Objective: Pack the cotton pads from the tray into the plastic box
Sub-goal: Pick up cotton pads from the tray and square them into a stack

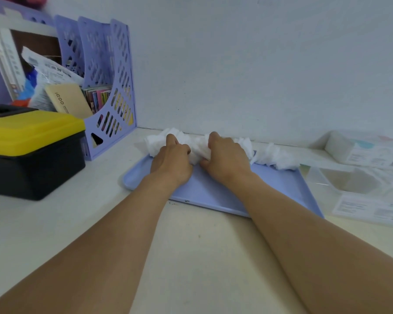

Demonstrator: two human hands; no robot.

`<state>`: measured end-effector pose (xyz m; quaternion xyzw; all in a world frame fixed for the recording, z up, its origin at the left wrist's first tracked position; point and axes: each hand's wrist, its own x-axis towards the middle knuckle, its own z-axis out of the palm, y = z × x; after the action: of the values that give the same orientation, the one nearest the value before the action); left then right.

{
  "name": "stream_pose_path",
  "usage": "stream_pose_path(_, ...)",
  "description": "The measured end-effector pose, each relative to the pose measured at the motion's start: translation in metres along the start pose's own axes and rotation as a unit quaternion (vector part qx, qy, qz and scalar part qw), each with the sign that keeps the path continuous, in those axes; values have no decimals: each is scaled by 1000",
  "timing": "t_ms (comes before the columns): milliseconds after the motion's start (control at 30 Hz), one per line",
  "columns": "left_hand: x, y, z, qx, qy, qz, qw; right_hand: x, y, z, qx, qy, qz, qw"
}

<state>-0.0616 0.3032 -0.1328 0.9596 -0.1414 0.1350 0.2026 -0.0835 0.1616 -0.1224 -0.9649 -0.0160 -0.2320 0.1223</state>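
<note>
Head view looks down on a pale desk [77, 234] set against a white wall. A blue tray [213, 191] lies flat near the desk's far edge, and a loose heap of white cotton pads [275, 156] runs along the tray's far rim, spilling past its far-left corner toward the wall. Both bare forearms reach in from the near edge. The left hand [171, 160] sits at the heap's left part with its fingers curled into the pads, gripping a bunch of them. The right hand [225, 155] is just beside it, thumb and fingers bent and pinching the pads at the heap's middle; the two hands nearly touch. Right of the tray, close to its right rim, stands the clear plastic box [349, 182], open at the top, with printed paper lying in front of it. A clear lid [336, 143] rests farther back by the wall. At the desk's left edge sits a black toolbox with a yellow lid [30, 143], and behind it a purple file rack [114, 87] stuffed with papers and booklets.
</note>
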Motion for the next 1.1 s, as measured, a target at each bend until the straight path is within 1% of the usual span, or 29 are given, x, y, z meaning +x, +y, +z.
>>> stream_pose_path(67, 0, 0, 1, 9, 11, 3, 1000, -2, 7, -5, 121, 35, 58, 990)
stream_pose_path(100, 0, 1, 1, 5, 37, 6, 999, -3, 11, -12, 210, 50, 100, 971)
stream_pose_path(133, 0, 3, 0, -12, 80, 11, 997, -6, 13, -21, 333, 49, 149, 930)
stream_pose_path(167, 1, 10, -3, -53, 136, 15, 989, -7, 17, -36, 464, 26, 194, 864)
stream_pose_path(200, -3, 16, -7, -128, 176, 7, 976, -11, 18, -47, 580, -17, 221, 784)
stream_pose_path(233, -6, 30, -14, -247, 181, -14, 952, -15, 23, -64, 654, -59, 226, 720)
stream_pose_path(267, -13, 43, -21, -400, 134, -44, 906, -21, 27, -74, 692, -94, 220, 681)
stream_pose_path(300, -21, 59, -29, -550, 49, -72, 831, -28, 31, -84, 710, -119, 210, 662)
stream_pose_path(333, -30, 72, -32, -639, -37, -92, 763, -34, 35, -90, 711, -135, 199, 660)
stream_pose_path(367, -38, 81, -32, -675, -100, -93, 725, -41, 39, -95, 702, -143, 193, 671)
stream_pose_path(400, -46, 89, -29, -681, -137, -77, 715, -48, 44, -97, 683, -148, 187, 691)
stream_pose_path(467, -54, 96, -20, -680, -164, -47, 713, -59, 54, -99, 649, -153, 174, 724)
stream_pose_path(567, -51, 95, -13, -711, -154, -63, 684, -66, 63, -99, 641, -152, 169, 733)
stream_pose_path(600, -50, 94, -12, -711, -145, -75, 684, -66, 64, -98, 632, -145, 172, 741)
stream_pose_path(733, -49, 92, -11, -693, -112, -103, 705, -65, 66, -96, 533, -83, 198, 818)
stream_pose_path(767, -49, 92, -12, -691, -109, -105, 707, -64, 69, -96, 516, -54, 214, 828)
stream_pose_path(800, -49, 92, -12, -693, -107, -107, 705, -62, 74, -97, 509, -17, 230, 829)
stream_pose_path(833, -49, 92, -11, -697, -106, -109, 701, -59, 78, -100, 515, 23, 245, 821)
stream_pose_path(867, -49, 92, -11, -699, -105, -109, 699, -57, 83, -105, 540, 50, 254, 801)
stream_pose_path(900, -48, 92, -10, -696, -105, -107, 702, -56, 85, -112, 583, 53, 252, 770)
stream_pose_path(933, -48, 92, -8, -689, -107, -101, 709, -56, 85, -117, 635, 27, 240, 734)
stream_pose_path(967, -47, 92, -7, -680, -111, -91, 719, -58, 84, -122, 681, -17, 219, 699)
stream_pose_path(1000, -47, 92, -6, -672, -117, -79, 727, -60, 83, -124, 699, -63, 197, 685)
stream_pose_path(1033, -47, 92, -6, -666, -123, -67, 732, -61, 81, -122, 687, -100, 176, 698)
stream_pose_path(1100, -49, 94, -6, -659, -145, -42, 737, -64, 80, -115, 635, -138, 149, 745)
